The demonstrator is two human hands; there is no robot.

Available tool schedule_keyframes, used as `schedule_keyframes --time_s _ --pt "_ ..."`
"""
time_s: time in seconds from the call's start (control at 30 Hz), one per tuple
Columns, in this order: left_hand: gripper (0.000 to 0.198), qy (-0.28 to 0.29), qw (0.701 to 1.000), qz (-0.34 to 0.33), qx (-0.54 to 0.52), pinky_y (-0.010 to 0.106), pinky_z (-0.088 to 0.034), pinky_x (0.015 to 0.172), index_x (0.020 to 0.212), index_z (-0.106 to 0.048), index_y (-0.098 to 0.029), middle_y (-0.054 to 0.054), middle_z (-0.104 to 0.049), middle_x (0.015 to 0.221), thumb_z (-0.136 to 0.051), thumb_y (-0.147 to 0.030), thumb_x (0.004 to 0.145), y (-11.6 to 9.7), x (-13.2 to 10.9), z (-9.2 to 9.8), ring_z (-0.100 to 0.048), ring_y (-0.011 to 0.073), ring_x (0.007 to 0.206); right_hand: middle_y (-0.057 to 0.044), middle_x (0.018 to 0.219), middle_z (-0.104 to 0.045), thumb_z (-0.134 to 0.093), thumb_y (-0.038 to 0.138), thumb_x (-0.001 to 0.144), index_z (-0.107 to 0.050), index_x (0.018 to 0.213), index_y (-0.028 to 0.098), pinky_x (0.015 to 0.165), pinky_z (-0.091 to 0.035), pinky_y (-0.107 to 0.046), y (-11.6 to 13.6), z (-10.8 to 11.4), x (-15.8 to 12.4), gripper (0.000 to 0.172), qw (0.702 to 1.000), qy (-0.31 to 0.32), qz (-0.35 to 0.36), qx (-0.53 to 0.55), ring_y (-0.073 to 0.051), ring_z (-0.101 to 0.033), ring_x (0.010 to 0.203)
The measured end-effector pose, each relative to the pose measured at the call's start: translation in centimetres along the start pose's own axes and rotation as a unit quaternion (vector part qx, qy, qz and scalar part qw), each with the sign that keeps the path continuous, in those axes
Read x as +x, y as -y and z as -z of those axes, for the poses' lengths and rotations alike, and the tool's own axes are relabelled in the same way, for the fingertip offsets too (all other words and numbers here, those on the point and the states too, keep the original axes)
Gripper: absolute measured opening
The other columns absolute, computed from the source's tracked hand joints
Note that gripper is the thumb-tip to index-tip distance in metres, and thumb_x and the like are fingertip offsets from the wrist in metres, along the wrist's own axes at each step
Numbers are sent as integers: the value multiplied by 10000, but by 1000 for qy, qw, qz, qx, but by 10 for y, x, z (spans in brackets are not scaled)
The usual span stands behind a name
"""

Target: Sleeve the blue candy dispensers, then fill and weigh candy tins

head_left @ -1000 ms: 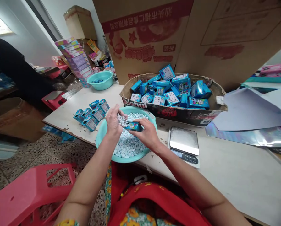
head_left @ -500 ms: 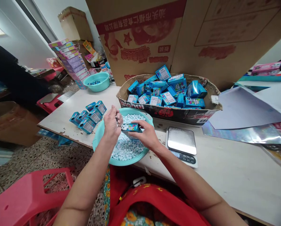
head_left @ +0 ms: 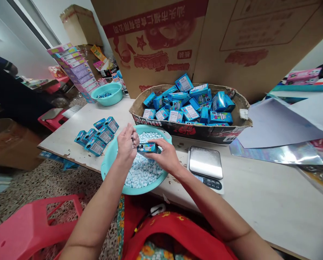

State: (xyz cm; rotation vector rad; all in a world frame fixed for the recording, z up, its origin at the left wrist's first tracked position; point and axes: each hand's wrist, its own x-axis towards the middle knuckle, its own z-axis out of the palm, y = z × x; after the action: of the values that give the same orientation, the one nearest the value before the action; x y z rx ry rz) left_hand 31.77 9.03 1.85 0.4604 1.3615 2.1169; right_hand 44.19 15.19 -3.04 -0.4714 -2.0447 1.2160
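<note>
A teal basin (head_left: 108,177) of small pale blue candies (head_left: 143,169) stands at the table's front edge. Over it my right hand (head_left: 165,154) grips a small blue box (head_left: 147,147) between thumb and fingers, its end turned toward my left hand. My left hand (head_left: 128,142) is curled closed beside that end, with pale candies showing between the fingers. Several blue boxes (head_left: 95,146) with round holes in their ends stand on the table left of the basin. A digital scale (head_left: 205,162) lies to the right.
A cut-down carton (head_left: 188,129) full of blue boxes stands behind the basin. A smaller teal bowl (head_left: 113,98) and stacked coloured boxes (head_left: 81,74) are at the back left. Paper sheets (head_left: 280,122) lie right. A red stool (head_left: 28,227) is at lower left; a person (head_left: 12,86) stands far left.
The view has shifted slightly, so most things sit further left. The box in my right hand has levelled, and fewer candies show at its end near my closed left hand.
</note>
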Motion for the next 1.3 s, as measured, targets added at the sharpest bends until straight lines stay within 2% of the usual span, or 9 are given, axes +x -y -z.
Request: schedule_keyframes --time_s 0.2,0.3,0.37,0.5,0.73,0.9,1.03,1.17,1.3 --pt "350 -40 989 -52 130 170 -282 378 669 -492 -180 -60 -421 475 -596 -501 758 4 -4 19 -376 61 389 -15 1002 -650 -760 275 650 -660 1036 242 822 -465 -318 3 17 -10 400 995 -30 -35 84 -184 -600 903" --pt "305 -18 926 -81 369 251 -470 639 791 -606 -181 37 -645 784 -566 -483 772 13 -9 34 -590 165 757 -11 988 -649 -775 277 630 -667 1026 241 824 -463 -313 2 22 -12 412 995 -34 -35 85 -185 -599 902" --pt "366 20 897 -94 433 324 -447 873 981 -624 -195 65 -643 1067 -503 -495 812 16 -15 37 -555 216 1044 -10 981 -647 -781 277 619 -672 1011 246 843 -460 -323 0 22 -13 407 996 -29 -33 76 -189 -597 912" --pt "437 122 910 -54 392 364 -397 970 1095 -598 -193 79 -610 1169 -577 -488 773 17 -25 31 -532 238 1127 -15 970 -651 -765 277 639 -668 1017 255 840 -468 -334 1 20 -14 391 996 -36 -31 79 -192 -597 906" --pt "410 133 923 -14 361 318 -472 843 1056 -608 -194 75 -661 1059 -642 -448 736 4 -22 20 -602 215 993 -6 960 -650 -807 238 596 -681 987 249 851 -479 -317 9 35 -26 411 988 -49 -41 140 -186 -615 907" --pt "267 159 794 -185 556 335 -470 836 941 -672 -230 56 -697 989 -524 -423 832 4 -36 18 -636 233 918 -7 943 -651 -818 237 586 -686 982 249 836 -485 -307 9 39 -29 418 987 -67 -33 140 -184 -617 899" --pt "306 98 687 -321 644 340 -453 881 1087 -637 -228 64 -694 1057 -462 -362 876 5 -41 26 -649 238 949 -6 918 -652 -817 242 596 -684 981 244 827 -480 -301 15 40 -23 408 990 -70 -6 126 -178 -607 882" --pt "367 29 688 -266 674 307 -487 766 1146 -577 -214 55 -699 968 -368 -404 913 4 -31 42 -667 205 836 -9 949 -641 -805 284 617 -662 1015 240 811 -490 -296 18 65 -28 425 984 -105 -20 144 -168 -605 874" --pt "523 202 622 -174 737 392 -411 961 1215 -535 -190 105 -604 1211 -418 -545 851 22 -34 61 -540 270 1135 -23 1010 -626 -782 320 648 -642 1048 237 815 -491 -308 -7 108 -57 432 978 -180 -52 92 -177 -605 904"
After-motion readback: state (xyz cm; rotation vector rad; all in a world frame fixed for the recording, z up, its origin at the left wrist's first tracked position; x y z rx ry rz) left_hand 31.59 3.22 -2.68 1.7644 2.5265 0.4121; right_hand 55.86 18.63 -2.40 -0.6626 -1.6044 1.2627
